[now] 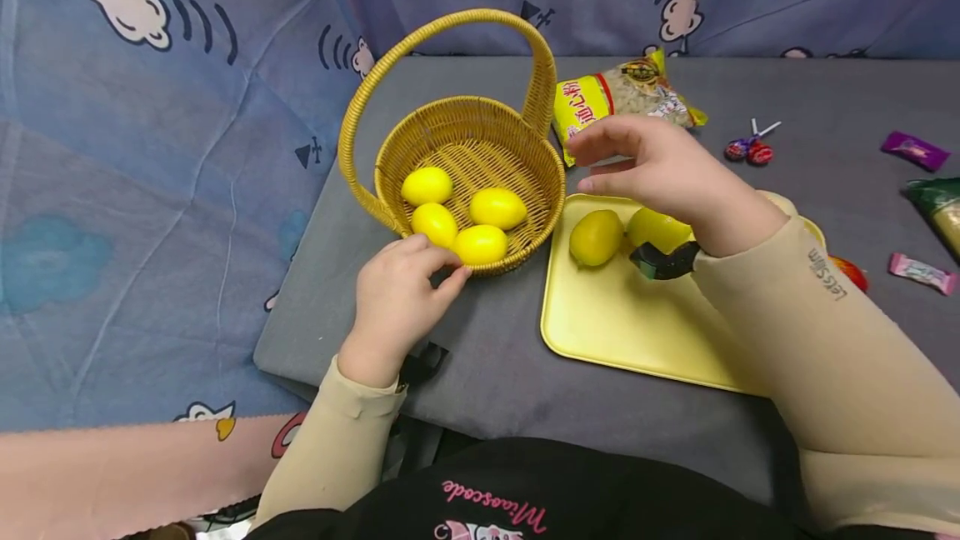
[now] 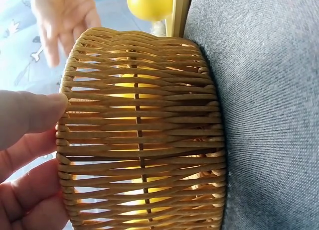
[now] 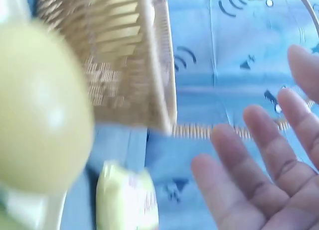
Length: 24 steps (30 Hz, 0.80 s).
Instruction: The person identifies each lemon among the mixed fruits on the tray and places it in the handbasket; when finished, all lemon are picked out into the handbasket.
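Note:
A wicker basket (image 1: pixel 468 119) with a tall arched handle has several yellow lemons (image 1: pixel 498 208) inside. My left hand (image 1: pixel 401 294) holds the basket's near rim, and the left wrist view shows its thumb (image 2: pixel 35 113) and fingers right at the woven edge. To the right of the basket, my right hand (image 1: pixel 660 169) is raised with nothing in it, its fingers (image 3: pixel 232 163) spread loosely. Below it, two lemons (image 1: pixel 596 237) lie on a yellow tray (image 1: pixel 600 332), one partly covered by the right wrist.
Behind the right hand lies a yellow snack bag (image 1: pixel 588 102). Further right are lollipops (image 1: pixel 750 148), a purple wrapped sweet (image 1: pixel 915 150), a pink wrapped sweet (image 1: pixel 922 273) and a green packet (image 1: pixel 941 207) at the frame's edge. A patterned cloth (image 1: pixel 150 190) hangs along the left and back.

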### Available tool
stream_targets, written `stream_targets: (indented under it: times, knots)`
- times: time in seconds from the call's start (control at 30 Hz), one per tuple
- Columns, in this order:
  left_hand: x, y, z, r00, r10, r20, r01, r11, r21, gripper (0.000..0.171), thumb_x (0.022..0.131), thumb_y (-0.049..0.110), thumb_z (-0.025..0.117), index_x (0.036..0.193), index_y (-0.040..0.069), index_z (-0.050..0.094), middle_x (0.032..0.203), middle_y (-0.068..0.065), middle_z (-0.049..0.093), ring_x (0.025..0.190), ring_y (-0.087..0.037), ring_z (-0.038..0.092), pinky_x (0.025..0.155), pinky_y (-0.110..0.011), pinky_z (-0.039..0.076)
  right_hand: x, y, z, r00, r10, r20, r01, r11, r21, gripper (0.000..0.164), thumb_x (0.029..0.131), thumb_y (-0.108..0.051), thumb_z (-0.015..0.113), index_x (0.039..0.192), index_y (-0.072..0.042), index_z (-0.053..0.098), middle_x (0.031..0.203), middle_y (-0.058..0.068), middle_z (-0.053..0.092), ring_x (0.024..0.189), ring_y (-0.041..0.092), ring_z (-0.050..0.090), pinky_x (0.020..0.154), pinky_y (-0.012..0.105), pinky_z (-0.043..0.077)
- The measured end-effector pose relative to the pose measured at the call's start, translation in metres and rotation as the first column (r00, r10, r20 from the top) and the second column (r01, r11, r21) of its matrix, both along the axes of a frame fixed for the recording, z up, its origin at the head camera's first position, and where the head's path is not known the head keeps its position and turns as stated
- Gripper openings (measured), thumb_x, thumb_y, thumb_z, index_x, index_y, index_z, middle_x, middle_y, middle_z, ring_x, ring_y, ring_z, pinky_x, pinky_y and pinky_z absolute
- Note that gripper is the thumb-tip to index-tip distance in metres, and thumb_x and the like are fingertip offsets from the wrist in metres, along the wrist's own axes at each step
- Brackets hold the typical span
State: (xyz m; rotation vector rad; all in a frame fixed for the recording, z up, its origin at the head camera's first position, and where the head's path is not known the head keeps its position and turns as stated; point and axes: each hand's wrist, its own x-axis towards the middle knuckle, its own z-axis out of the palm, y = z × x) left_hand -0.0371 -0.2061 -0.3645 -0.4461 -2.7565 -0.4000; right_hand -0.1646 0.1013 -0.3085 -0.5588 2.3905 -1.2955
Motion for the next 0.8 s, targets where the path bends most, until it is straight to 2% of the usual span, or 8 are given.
stream_targets:
  times: [0.13, 0.27, 0.33, 0.43, 0.57, 0.6, 0.8]
  knots:
    - [0.0, 0.0, 0.0, 1.0, 0.002, -0.001, -0.002, 1.0, 0.0, 0.014, 0.089, 0.036, 0.078, 0.089, 0.022, 0.08, 0.08, 0.004, 0.063, 0.068, -0.014, 0.052, 0.06, -0.029, 0.044, 0.007, 0.028, -0.005, 0.999, -0.047, 0.02, 0.045, 0.993, 0.109, 0.048, 0.092, -0.024, 0.077, 0.136, -0.014, 0.061, 0.136, 0.008, 0.061, 0.124, 0.03, 0.058, 0.105, 0.052, 0.046]
    - [0.001, 0.001, 0.001, 1.0, 0.007, 0.007, -0.007, 1.0, -0.001, 0.014, 0.088, 0.037, 0.078, 0.089, 0.022, 0.08, 0.08, 0.004, 0.064, 0.068, -0.015, 0.053, 0.06, -0.029, 0.045, 0.012, 0.047, -0.01, 0.997, -0.058, 0.041, 0.049, 0.979, 0.2, 0.051, 0.091, -0.023, 0.077, 0.138, -0.012, 0.06, 0.141, 0.012, 0.057, 0.127, 0.037, 0.055, 0.105, 0.056, 0.043]
    - [0.001, 0.001, 0.001, 1.0, 0.009, 0.012, -0.009, 1.0, -0.002, 0.014, 0.089, 0.037, 0.078, 0.09, 0.022, 0.079, 0.08, 0.004, 0.064, 0.068, -0.015, 0.053, 0.061, -0.03, 0.045, 0.011, 0.054, -0.014, 0.999, -0.04, 0.035, 0.029, 0.967, 0.253, 0.053, 0.09, -0.022, 0.078, 0.139, -0.012, 0.059, 0.141, 0.014, 0.057, 0.128, 0.04, 0.054, 0.105, 0.057, 0.042]
    - [0.001, 0.001, 0.001, 1.0, 0.01, 0.015, -0.01, 1.0, 0.003, 0.014, 0.089, 0.036, 0.078, 0.089, 0.022, 0.079, 0.08, 0.004, 0.063, 0.068, -0.014, 0.053, 0.06, -0.029, 0.044, 0.009, 0.064, -0.023, 0.999, 0.011, 0.038, -0.022, 0.949, 0.314, 0.052, 0.089, -0.019, 0.079, 0.138, -0.014, 0.061, 0.139, 0.015, 0.058, 0.123, 0.04, 0.056, 0.097, 0.056, 0.046]
    - [0.001, 0.001, 0.001, 1.0, 0.01, 0.015, -0.01, 1.0, 0.011, 0.015, 0.088, 0.037, 0.079, 0.089, 0.022, 0.079, 0.079, 0.005, 0.062, 0.068, -0.014, 0.052, 0.059, -0.029, 0.043, 0.009, 0.071, -0.033, 0.997, 0.079, 0.016, -0.079, 0.925, 0.372, 0.049, 0.087, -0.015, 0.081, 0.133, -0.016, 0.065, 0.133, 0.013, 0.061, 0.113, 0.033, 0.055, 0.091, 0.052, 0.046]
    - [0.0, 0.001, 0.001, 1.0, 0.009, 0.016, -0.009, 1.0, 0.01, 0.014, 0.088, 0.036, 0.078, 0.089, 0.022, 0.079, 0.079, 0.005, 0.062, 0.067, -0.014, 0.051, 0.059, -0.029, 0.043, 0.01, 0.071, -0.035, 0.996, 0.094, 0.001, -0.087, 0.922, 0.377, 0.049, 0.086, -0.014, 0.081, 0.132, -0.014, 0.066, 0.132, 0.014, 0.062, 0.114, 0.033, 0.055, 0.096, 0.052, 0.043]
    - [0.0, 0.001, 0.0, 1.0, 0.007, 0.017, -0.007, 1.0, 0.013, 0.014, 0.089, 0.036, 0.078, 0.089, 0.022, 0.079, 0.081, 0.003, 0.065, 0.068, -0.014, 0.052, 0.06, -0.029, 0.043, 0.012, 0.071, -0.039, 0.987, 0.153, -0.042, -0.121, 0.9, 0.419, 0.046, 0.082, -0.01, 0.084, 0.124, -0.015, 0.069, 0.129, 0.011, 0.063, 0.111, 0.03, 0.056, 0.098, 0.053, 0.043]
